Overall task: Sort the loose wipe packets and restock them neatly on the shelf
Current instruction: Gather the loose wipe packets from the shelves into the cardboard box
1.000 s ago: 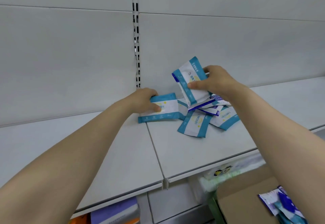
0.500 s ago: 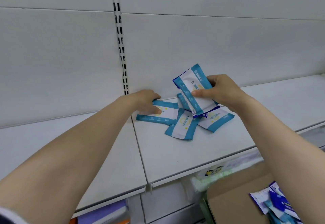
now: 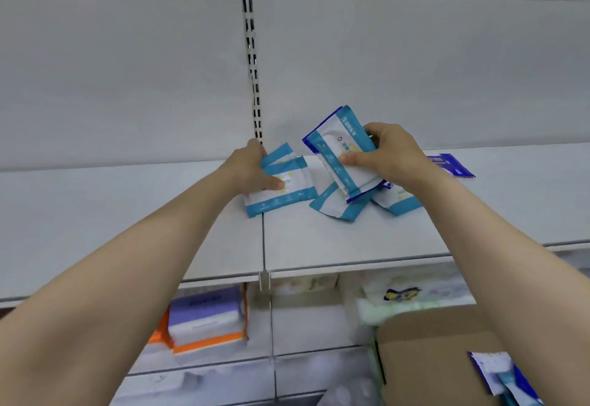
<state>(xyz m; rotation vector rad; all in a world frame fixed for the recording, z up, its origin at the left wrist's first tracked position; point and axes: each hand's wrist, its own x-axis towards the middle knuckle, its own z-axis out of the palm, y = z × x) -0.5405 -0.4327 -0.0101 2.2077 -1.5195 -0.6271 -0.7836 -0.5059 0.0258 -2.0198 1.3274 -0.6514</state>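
Two hands busy on the white metal shelf (image 3: 319, 239). Left hand (image 3: 252, 168) grips teal-and-white flat wipe packets (image 3: 281, 188) lying there. Right hand (image 3: 388, 153) clasps a raised, tilted blue-edged white packet (image 3: 341, 150).

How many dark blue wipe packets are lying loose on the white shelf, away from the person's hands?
1, as far as shows: a dark blue packet lies flat on the shelf right of the right hand. Others may hide under that hand's stack or in the teal pile.
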